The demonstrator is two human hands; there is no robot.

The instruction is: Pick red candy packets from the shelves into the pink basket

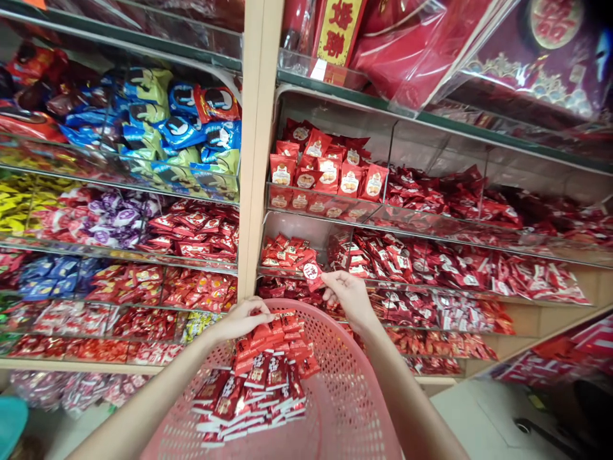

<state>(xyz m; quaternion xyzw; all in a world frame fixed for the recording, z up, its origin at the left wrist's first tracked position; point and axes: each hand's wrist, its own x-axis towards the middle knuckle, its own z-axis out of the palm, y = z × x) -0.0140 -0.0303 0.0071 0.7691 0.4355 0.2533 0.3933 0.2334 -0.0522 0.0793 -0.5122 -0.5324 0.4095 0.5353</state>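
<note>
Right hand (349, 294) pinches packet (313, 273) by fingertips, just above basket (345, 409) rim, at bin (292, 225) edge. Left hand (244, 319) curled on rim beside stack (263, 383) (stack heaped against it). Risk: thin pinch slips, packet drops outside basket; tilt spills stack.

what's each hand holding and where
The right hand pinches a small red packet by its right edge; left hand grips the pink basket by its rim.

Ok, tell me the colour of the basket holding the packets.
Pink; the basket shows best in the head view.
</note>
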